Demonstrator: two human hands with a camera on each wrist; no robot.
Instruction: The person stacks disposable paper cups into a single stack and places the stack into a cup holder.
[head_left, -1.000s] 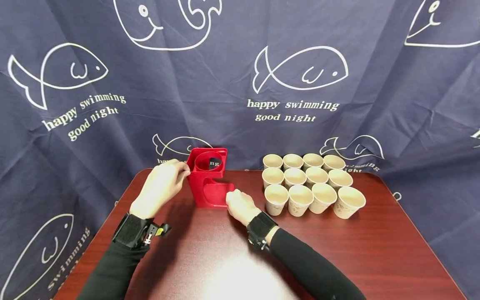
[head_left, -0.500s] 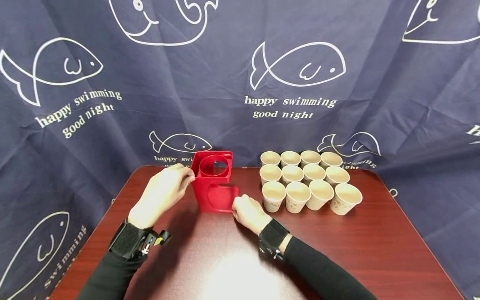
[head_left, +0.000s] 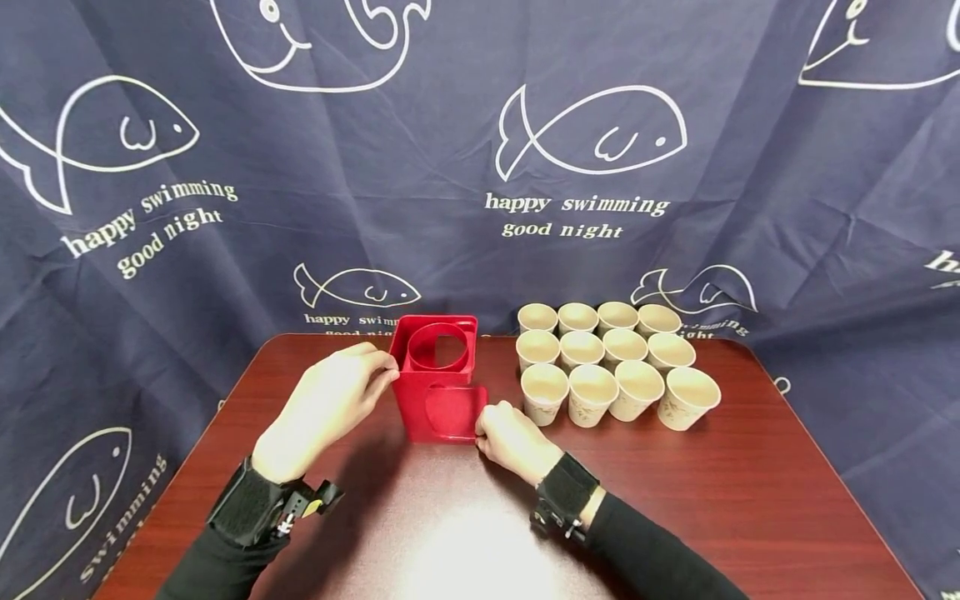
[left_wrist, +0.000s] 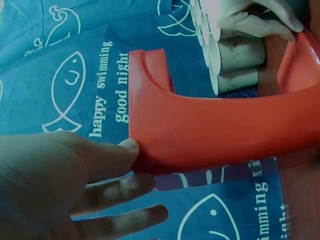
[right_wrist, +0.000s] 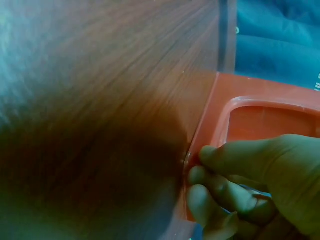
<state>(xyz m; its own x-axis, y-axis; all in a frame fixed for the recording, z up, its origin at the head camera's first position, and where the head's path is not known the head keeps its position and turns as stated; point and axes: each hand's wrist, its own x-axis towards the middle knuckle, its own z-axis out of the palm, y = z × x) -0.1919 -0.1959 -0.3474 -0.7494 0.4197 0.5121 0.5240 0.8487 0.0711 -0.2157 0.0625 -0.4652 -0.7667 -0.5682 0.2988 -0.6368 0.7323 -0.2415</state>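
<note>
A red plastic cup holder [head_left: 416, 410] stands at the table's far left of centre, with a round ring in its top and a recessed base. My left hand [head_left: 324, 402] pinches its upper left edge. In the left wrist view the thumb of the left hand [left_wrist: 55, 175] lies on the red side wall, and two fingers stretch out below. My right hand [head_left: 519, 440] grips the right corner of the base. The right wrist view shows the right hand [right_wrist: 270, 180] with thumb and curled fingertips at the edge of the red base [right_wrist: 240, 87].
Several paper cups [head_left: 592, 393] stand upright in three rows to the right of the holder. The dark red wooden table [head_left: 675, 500] ends at a blue curtain [head_left: 465, 150] with white fish drawings. A bright glare lies on the near tabletop.
The red cup holder has moved right and nearer to me, with both hands keeping hold of it. The whole head view has shifted slightly.
</note>
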